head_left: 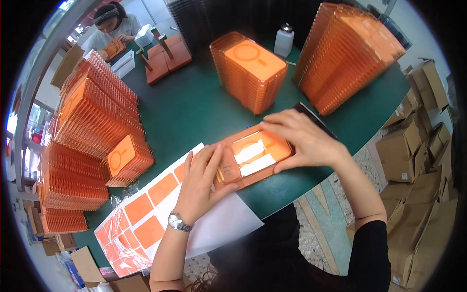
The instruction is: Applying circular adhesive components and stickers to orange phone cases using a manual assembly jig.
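Note:
A shallow, clear-edged plastic tray [278, 148] with an orange face and bright glare lies in an orange rectangular block [258, 180] near the table's front edge. My left hand [197, 182] grips its left end, fingers over the top and thumb along the near side. Curled round the right end is my right hand [311, 138], its fingers at the far edge and thumb at the near edge. Under my left forearm lies a white sheet [221, 219] bearing orange rectangular stickers [150, 231], partly covered by clear film.
Tall stacks of orange trays [97, 112] line the left side; more stacks [250, 73] stand at the back and back right [340, 58]. A white pump bottle [284, 40] stands between those. Orange blocks with upright posts [168, 58] sit far left, near a co-worker [114, 29]. Cardboard boxes [404, 151] crowd the right floor.

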The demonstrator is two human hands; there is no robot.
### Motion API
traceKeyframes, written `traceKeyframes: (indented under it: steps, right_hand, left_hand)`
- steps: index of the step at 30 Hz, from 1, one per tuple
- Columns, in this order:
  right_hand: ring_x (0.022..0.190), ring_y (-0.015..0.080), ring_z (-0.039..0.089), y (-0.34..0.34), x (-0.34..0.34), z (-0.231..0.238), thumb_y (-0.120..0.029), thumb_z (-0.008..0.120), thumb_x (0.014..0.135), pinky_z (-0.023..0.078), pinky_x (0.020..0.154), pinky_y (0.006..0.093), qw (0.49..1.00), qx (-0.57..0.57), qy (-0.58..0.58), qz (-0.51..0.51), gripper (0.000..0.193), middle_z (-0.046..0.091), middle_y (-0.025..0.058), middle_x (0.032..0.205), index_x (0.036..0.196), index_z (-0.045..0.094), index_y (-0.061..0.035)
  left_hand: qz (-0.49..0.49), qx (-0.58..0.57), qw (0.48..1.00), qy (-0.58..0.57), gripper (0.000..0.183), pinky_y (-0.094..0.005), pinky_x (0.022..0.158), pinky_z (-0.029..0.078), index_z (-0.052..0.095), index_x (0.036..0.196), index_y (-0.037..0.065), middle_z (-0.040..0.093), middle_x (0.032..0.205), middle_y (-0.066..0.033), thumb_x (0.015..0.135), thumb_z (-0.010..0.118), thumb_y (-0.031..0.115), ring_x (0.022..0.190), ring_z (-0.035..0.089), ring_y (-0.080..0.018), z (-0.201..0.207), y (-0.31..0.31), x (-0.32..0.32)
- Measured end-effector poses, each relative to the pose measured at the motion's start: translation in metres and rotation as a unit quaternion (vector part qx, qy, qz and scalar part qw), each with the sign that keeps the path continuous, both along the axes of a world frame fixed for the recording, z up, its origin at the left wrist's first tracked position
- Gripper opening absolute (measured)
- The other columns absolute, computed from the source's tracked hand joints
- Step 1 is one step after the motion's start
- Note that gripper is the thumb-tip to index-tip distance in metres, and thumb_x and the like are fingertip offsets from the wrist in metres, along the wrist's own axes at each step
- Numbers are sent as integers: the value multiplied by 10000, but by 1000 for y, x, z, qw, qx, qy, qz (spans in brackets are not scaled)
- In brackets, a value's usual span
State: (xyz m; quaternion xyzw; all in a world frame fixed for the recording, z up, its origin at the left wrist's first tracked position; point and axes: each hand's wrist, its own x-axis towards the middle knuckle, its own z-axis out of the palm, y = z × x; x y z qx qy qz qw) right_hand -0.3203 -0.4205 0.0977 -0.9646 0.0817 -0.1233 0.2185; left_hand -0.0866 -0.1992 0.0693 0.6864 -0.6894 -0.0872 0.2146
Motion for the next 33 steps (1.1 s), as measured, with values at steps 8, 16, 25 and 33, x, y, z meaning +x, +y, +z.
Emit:
traceKeyframes:
  steps: [8,16,25,33]
  right_hand:
    - [1200,349,566,16,15,29,-348,889,698,434,1057,433,994,63,-93,4,834,559,163,1308,1400,560,-43]
    - [1154,400,618,-48,85,92,-682,737,737,508,972,443,937,-77,-46,-337,967,570,251,1266,1330,570,64]
    - [1143,401,641,-66,122,80,-736,729,703,524,958,473,927,-132,117,-330,898,626,256,1235,1192,672,14]
    - [1244,289,586,16,115,77,-289,710,940,464,1050,384,974,1,-150,-167,589,589,198,1333,1374,527,65]
  left_hand:
    - [39,-289,954,77,1092,-613,1199,179,186,1619,130,205,1639,-262,767,843,312,1517,220,-438,4,-11,-2]
    - [358,-110,927,30,944,-526,1220,216,230,1592,30,230,1635,-264,849,787,198,1528,192,-430,7,122,22]
    - [596,156,786,-45,970,-481,945,494,344,1531,2,502,1320,-250,812,784,483,1193,544,-418,-26,251,24]
    - [610,53,791,9,838,-491,870,516,431,1441,-34,567,1240,-256,822,808,388,1085,596,-419,-29,261,27]
